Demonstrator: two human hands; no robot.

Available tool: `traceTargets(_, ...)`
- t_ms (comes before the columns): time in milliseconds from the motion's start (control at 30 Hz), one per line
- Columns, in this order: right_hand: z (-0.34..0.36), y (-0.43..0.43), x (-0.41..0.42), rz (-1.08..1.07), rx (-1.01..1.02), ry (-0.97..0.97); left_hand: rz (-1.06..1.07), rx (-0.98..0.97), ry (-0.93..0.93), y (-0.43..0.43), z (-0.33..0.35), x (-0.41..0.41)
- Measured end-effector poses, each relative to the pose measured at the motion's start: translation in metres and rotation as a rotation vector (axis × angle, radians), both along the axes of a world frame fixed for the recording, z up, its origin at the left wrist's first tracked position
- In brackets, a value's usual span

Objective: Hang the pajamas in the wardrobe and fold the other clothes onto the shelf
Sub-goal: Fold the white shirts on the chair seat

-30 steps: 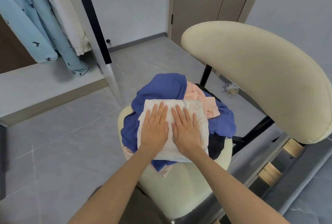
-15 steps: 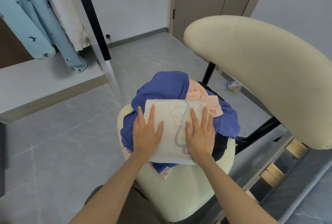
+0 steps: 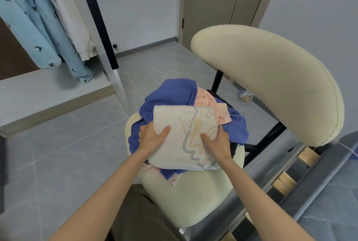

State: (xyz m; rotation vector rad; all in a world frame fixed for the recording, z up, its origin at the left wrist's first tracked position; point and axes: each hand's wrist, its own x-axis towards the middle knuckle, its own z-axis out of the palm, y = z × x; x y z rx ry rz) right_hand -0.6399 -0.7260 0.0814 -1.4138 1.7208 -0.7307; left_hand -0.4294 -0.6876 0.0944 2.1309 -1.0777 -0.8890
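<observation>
My left hand (image 3: 153,140) and right hand (image 3: 219,142) clasp the folded garment (image 3: 184,122) by its sides; shelf (image 3: 48,89) lies forward-left.

A: Here's the cream padded chair seat (image 3: 193,198), standing on the grey tiled floor (image 3: 58,153), and it's loaded!
B: A crumpled blue garment (image 3: 170,93) sprawls across it, with a pale pink garment (image 3: 205,101) and a black garment (image 3: 234,148) tucked in.
A: On top, a folded white cloth with wavy lines (image 3: 180,122).
B: And a crumpled clear wrapper (image 3: 245,96) lies on the floor behind.
</observation>
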Motion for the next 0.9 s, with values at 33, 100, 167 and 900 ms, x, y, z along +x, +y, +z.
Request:
traceTargets(33,0.000,0.000,0.001,-0.015,0.036,-0.031,0.004,0.003,0.052,-0.002,0.000,0.004)
traceTargets(100,-0.002,-0.001,0.000,-0.034,0.101,-0.085,0.022,-0.030,0.155,-0.003,-0.001,0.008)
traceTargets(167,-0.002,-0.004,-0.001,-0.059,0.138,-0.139,0.019,-0.048,0.176,-0.004,-0.001,0.007)
traceTargets(900,0.020,0.023,0.009,-0.138,-0.093,-0.228,0.079,-0.271,0.160,0.016,0.037,-0.009)
